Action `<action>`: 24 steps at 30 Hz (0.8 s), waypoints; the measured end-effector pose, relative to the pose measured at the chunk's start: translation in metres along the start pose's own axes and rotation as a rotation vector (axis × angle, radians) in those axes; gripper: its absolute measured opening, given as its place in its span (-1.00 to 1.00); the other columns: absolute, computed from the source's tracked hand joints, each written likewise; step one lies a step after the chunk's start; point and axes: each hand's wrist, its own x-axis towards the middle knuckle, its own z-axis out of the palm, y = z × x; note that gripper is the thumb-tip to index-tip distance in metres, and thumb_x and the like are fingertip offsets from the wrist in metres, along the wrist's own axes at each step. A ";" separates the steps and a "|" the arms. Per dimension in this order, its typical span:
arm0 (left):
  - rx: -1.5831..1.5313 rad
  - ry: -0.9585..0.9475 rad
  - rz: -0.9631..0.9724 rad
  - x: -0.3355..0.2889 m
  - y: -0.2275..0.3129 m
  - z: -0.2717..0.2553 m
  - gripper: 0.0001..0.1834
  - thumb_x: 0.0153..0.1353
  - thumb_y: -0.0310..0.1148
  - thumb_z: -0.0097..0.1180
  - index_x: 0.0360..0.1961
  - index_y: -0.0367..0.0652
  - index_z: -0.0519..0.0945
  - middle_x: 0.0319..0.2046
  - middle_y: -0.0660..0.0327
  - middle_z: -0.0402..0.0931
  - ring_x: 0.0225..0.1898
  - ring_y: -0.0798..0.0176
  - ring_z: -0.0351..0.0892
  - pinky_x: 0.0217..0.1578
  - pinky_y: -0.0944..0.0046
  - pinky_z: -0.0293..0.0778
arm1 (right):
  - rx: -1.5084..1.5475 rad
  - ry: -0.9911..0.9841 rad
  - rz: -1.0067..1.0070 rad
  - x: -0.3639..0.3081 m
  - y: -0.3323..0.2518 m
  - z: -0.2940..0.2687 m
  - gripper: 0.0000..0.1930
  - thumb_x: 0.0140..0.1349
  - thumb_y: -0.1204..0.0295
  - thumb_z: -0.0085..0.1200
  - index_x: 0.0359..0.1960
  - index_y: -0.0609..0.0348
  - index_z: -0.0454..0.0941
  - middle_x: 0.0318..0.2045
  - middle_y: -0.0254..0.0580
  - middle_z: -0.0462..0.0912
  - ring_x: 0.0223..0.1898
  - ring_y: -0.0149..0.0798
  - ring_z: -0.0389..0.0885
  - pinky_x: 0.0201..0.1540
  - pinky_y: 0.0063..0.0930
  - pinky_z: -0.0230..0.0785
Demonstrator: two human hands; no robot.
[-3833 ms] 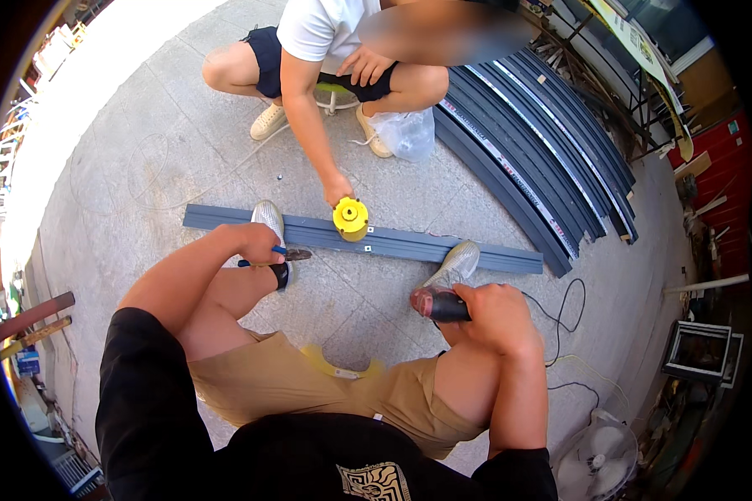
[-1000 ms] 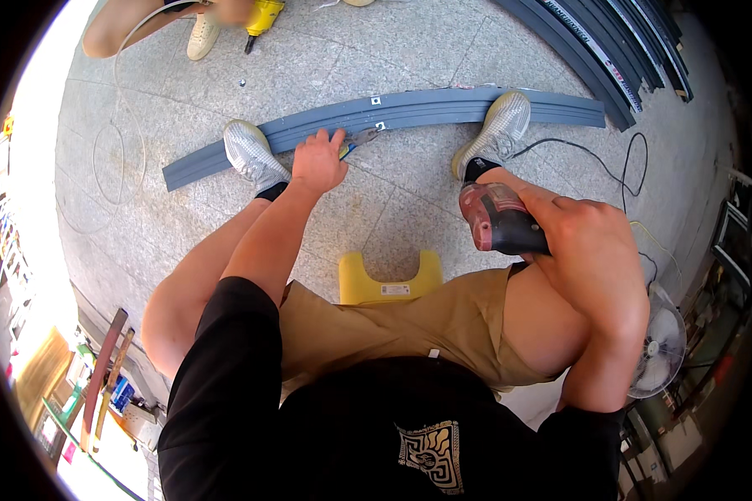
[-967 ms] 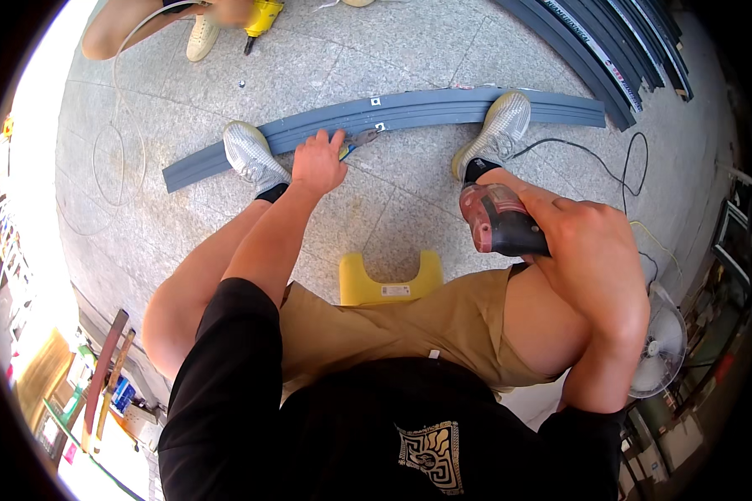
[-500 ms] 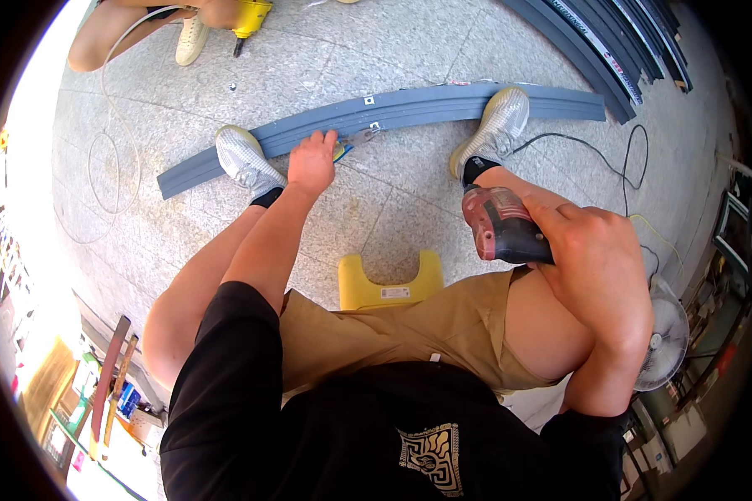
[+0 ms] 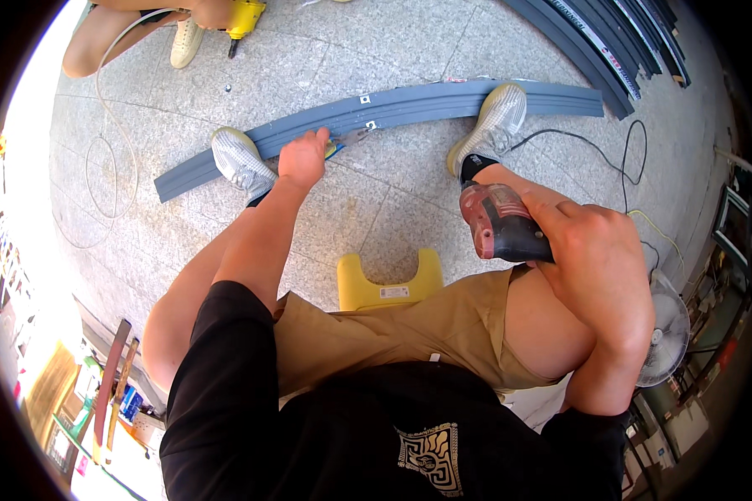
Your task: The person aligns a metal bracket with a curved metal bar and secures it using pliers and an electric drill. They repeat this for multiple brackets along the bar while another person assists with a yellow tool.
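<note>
Across the floor lies a long grey metal profile (image 5: pixel 430 102) with small square cutouts, and my two shoes press down on it. My left hand (image 5: pixel 303 159) is closed round the blue and yellow handles of a pair of pliers (image 5: pixel 353 138). The jaws of the pliers reach to the profile's near edge, beside the nearer cutout; whether they grip anything is too small to tell. Above my right thigh, my right hand (image 5: pixel 591 242) grips a red and black power drill (image 5: pixel 495 221). Its front end points away from me, partly hidden against my right leg.
A yellow plastic stool (image 5: pixel 359 288) stands between my legs. More dark profiles (image 5: pixel 572 50) lie at the far right, near a black cable (image 5: pixel 597 149). At the far left, another person holds a yellow power tool (image 5: pixel 244 18). A fan (image 5: pixel 664 338) stands right of me.
My left hand has shifted slightly left and down with the pliers. The right hand and the drill stay in place. The person at the far left has moved slightly.
</note>
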 end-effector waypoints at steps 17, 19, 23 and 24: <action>0.075 0.037 0.146 0.025 -0.023 -0.007 -0.80 0.33 -0.51 0.13 -0.06 -0.03 0.53 -0.25 0.06 0.68 -0.22 -0.14 0.80 -0.26 -0.13 0.71 | -0.038 -0.026 -0.011 0.002 -0.005 -0.001 -0.59 0.15 0.53 0.25 0.09 0.06 0.71 -0.40 -0.17 0.71 -0.31 -0.02 0.77 -0.29 -0.10 0.60; 0.066 0.036 0.149 0.026 -0.026 -0.006 -0.80 0.33 -0.51 0.13 -0.06 -0.02 0.54 -0.25 0.06 0.69 -0.20 -0.15 0.80 -0.25 -0.13 0.71 | -0.041 -0.034 -0.013 0.003 -0.005 0.000 -0.58 0.15 0.53 0.26 0.10 0.06 0.71 -0.40 -0.16 0.71 -0.30 -0.02 0.78 -0.29 -0.10 0.60; 0.069 0.031 0.174 0.029 -0.023 -0.013 -0.80 0.33 -0.51 0.13 -0.06 -0.02 0.54 -0.24 0.07 0.69 -0.20 -0.15 0.80 -0.24 -0.14 0.70 | -0.051 -0.051 0.006 0.004 -0.004 0.001 -0.56 0.14 0.52 0.29 0.12 0.07 0.71 -0.39 -0.14 0.72 -0.30 -0.01 0.79 -0.28 -0.10 0.61; 0.068 0.031 0.172 0.029 -0.023 -0.012 -0.80 0.33 -0.51 0.13 -0.06 -0.02 0.54 -0.24 0.07 0.69 -0.20 -0.15 0.80 -0.24 -0.14 0.70 | -0.052 -0.052 0.004 0.004 -0.005 0.000 -0.56 0.14 0.52 0.29 0.12 0.07 0.71 -0.39 -0.14 0.72 -0.30 -0.01 0.79 -0.28 -0.10 0.61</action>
